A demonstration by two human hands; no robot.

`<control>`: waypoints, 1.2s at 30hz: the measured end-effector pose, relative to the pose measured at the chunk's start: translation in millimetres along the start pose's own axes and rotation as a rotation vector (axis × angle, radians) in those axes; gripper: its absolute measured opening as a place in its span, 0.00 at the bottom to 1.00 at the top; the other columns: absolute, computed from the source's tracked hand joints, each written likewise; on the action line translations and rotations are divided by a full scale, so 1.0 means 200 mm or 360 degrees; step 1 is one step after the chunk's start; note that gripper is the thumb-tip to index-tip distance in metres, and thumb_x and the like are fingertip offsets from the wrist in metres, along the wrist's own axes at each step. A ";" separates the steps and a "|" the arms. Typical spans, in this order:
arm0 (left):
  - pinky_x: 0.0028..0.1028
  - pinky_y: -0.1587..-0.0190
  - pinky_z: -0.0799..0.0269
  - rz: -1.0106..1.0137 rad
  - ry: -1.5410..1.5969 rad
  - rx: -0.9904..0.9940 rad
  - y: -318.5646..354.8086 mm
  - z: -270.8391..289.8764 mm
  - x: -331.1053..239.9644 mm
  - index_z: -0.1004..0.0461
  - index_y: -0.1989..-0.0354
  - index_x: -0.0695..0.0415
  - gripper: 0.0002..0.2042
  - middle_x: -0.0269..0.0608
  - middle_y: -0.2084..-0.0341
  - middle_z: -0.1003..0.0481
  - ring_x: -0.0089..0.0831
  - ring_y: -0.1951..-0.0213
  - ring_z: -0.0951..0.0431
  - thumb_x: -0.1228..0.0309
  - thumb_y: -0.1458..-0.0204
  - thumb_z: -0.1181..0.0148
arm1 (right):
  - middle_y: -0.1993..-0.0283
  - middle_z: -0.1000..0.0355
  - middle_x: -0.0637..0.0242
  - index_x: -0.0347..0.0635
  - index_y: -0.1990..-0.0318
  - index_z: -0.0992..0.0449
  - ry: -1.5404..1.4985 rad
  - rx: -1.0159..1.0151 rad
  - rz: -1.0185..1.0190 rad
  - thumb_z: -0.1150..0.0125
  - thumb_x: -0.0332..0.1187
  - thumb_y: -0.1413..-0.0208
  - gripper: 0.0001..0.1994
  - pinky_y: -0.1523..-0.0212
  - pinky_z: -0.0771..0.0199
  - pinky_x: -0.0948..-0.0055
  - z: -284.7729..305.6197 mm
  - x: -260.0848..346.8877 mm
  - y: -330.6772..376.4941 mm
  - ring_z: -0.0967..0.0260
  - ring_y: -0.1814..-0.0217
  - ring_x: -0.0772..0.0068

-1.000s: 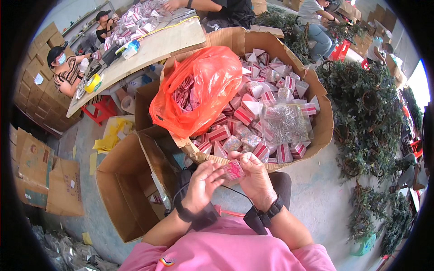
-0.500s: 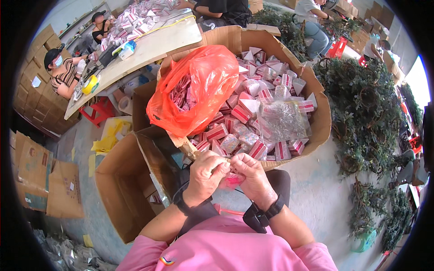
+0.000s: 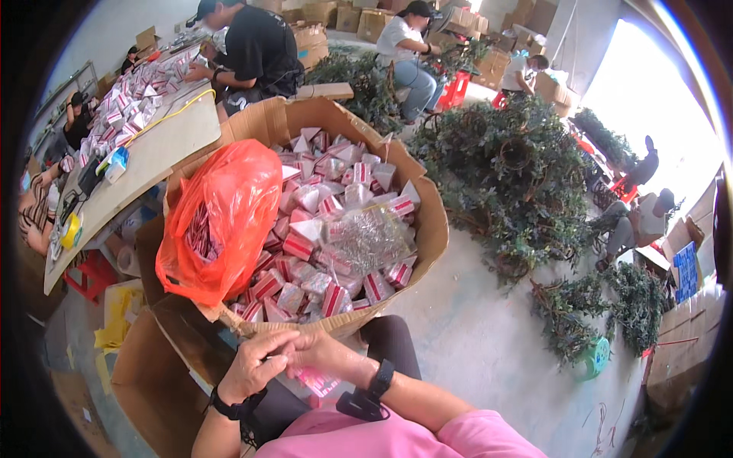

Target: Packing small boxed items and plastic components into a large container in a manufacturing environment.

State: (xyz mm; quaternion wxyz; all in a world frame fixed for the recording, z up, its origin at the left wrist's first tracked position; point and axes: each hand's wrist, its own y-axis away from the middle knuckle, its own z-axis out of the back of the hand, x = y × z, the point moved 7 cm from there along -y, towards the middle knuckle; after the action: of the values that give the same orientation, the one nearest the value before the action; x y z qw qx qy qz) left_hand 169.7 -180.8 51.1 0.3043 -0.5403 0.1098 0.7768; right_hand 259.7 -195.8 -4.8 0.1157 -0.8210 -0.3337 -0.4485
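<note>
Hands (image 3: 294, 357) lower now, prob. clasping packet (image 3: 319, 380)

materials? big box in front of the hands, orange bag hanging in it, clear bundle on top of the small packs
Big box: corrugated cardboard by the look, matte brown, flaps bent and creased. Orange bag: thin plastic film, glossy and translucent, with striped packs showing through its wrinkles. Clear bundle: likely crinkled clear plastic wrap with glints; its contents are too fine to tell. Small packs: probably printed card or film-wrapped, red and white; unsure which.
</note>
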 end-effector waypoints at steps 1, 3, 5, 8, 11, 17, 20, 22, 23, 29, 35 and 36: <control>0.32 0.54 0.34 0.0079 -0.0008 0.0056 0.02 -0.02 0.02 0.31 0.56 0.65 0.19 0.48 0.61 0.28 0.40 0.59 0.27 0.65 0.55 0.49 | 0.76 0.30 0.70 0.38 0.74 0.27 -0.0037 0.0005 -0.0043 0.44 0.30 0.47 0.07 0.72 0.34 0.83 0.00 -0.02 0.01 0.33 0.75 0.83; 0.32 0.56 0.33 -0.0013 -0.0151 0.0014 0.02 -0.01 -0.02 0.31 0.57 0.65 0.18 0.49 0.62 0.28 0.41 0.60 0.27 0.65 0.55 0.48 | 0.77 0.30 0.70 0.39 0.73 0.28 -0.0153 -0.0006 -0.0089 0.44 0.31 0.47 0.07 0.71 0.33 0.83 0.02 -0.11 -0.01 0.33 0.75 0.83; 0.32 0.57 0.33 -0.0076 -0.0295 -0.0021 0.04 -0.01 -0.06 0.31 0.58 0.65 0.18 0.49 0.63 0.28 0.42 0.61 0.27 0.65 0.55 0.47 | 0.76 0.29 0.69 0.39 0.72 0.29 -0.0297 0.0035 -0.0139 0.45 0.31 0.47 0.06 0.72 0.33 0.83 0.02 -0.14 0.00 0.33 0.75 0.82; 0.32 0.63 0.31 -0.0136 -0.0509 -0.0215 0.08 0.04 -0.11 0.30 0.66 0.63 0.13 0.48 0.71 0.28 0.41 0.67 0.26 0.68 0.57 0.44 | 0.75 0.29 0.68 0.40 0.70 0.29 -0.0262 0.0020 -0.0134 0.46 0.30 0.46 0.04 0.73 0.33 0.83 0.02 -0.11 -0.01 0.33 0.75 0.82; 0.31 0.66 0.31 -0.0145 -0.0583 -0.0241 0.11 0.04 -0.12 0.31 0.67 0.63 0.11 0.46 0.73 0.29 0.39 0.70 0.27 0.71 0.58 0.43 | 0.75 0.29 0.67 0.39 0.70 0.29 -0.0202 -0.0018 -0.0201 0.47 0.29 0.46 0.04 0.74 0.32 0.84 0.04 -0.12 -0.02 0.32 0.75 0.82; 0.29 0.76 0.35 0.0025 -0.0490 -0.0356 0.21 0.02 -0.04 0.31 0.77 0.61 0.04 0.43 0.83 0.31 0.34 0.80 0.29 0.75 0.55 0.43 | 0.71 0.29 0.66 0.38 0.66 0.31 0.0012 0.0267 -0.0310 0.46 0.29 0.46 0.04 0.70 0.30 0.82 -0.07 -0.17 0.02 0.31 0.71 0.81; 0.28 0.75 0.34 0.0110 -0.0345 -0.0366 0.23 -0.03 0.02 0.30 0.75 0.61 0.04 0.44 0.81 0.29 0.34 0.78 0.27 0.74 0.53 0.44 | 0.64 0.30 0.64 0.35 0.60 0.32 0.0703 0.0023 -0.0042 0.45 0.26 0.49 0.09 0.60 0.31 0.78 -0.01 -0.13 0.02 0.32 0.61 0.77; 0.28 0.73 0.33 0.0279 -0.0146 -0.0335 0.21 -0.08 0.10 0.30 0.75 0.61 0.05 0.44 0.80 0.28 0.33 0.77 0.27 0.73 0.52 0.45 | 0.62 0.30 0.62 0.32 0.58 0.33 0.0437 -0.0010 -0.0197 0.45 0.24 0.51 0.12 0.57 0.31 0.76 0.00 -0.15 0.03 0.32 0.59 0.74; 0.27 0.72 0.33 0.0385 -0.0045 -0.0308 0.21 -0.10 0.15 0.30 0.75 0.61 0.06 0.44 0.80 0.28 0.31 0.76 0.27 0.72 0.52 0.46 | 0.64 0.30 0.61 0.31 0.59 0.33 0.0286 -0.0019 -0.0269 0.45 0.22 0.52 0.11 0.58 0.30 0.76 -0.01 -0.15 0.03 0.30 0.63 0.73; 0.24 0.74 0.35 0.0394 -0.0003 -0.0569 0.25 -0.01 0.19 0.32 0.76 0.62 0.07 0.35 0.84 0.34 0.21 0.79 0.33 0.72 0.50 0.47 | 0.77 0.30 0.64 0.36 0.71 0.32 0.0275 -0.0379 -0.0173 0.49 0.25 0.51 0.02 0.75 0.34 0.80 0.07 -0.19 0.04 0.32 0.76 0.76; 0.19 0.76 0.36 0.0645 0.0415 -0.0629 0.28 0.05 0.34 0.33 0.75 0.61 0.08 0.29 0.83 0.34 0.16 0.79 0.34 0.71 0.46 0.50 | 0.78 0.32 0.64 0.38 0.70 0.33 -0.0177 -0.0745 -0.0021 0.47 0.25 0.49 0.02 0.75 0.33 0.81 0.27 -0.10 0.07 0.33 0.79 0.74; 0.19 0.76 0.36 0.0672 0.0367 -0.0651 0.28 0.07 0.36 0.33 0.75 0.61 0.08 0.29 0.83 0.33 0.16 0.80 0.34 0.71 0.46 0.49 | 0.78 0.32 0.64 0.38 0.70 0.33 -0.0178 -0.0747 -0.0025 0.47 0.25 0.49 0.02 0.75 0.33 0.81 0.29 -0.09 0.08 0.33 0.79 0.74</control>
State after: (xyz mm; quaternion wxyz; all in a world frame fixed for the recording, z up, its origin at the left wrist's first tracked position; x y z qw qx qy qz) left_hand 109.1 -193.6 -17.7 0.0069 -0.6401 0.0948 0.7624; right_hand 301.2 -188.4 -50.4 -0.1005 -0.8464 -0.2325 -0.4685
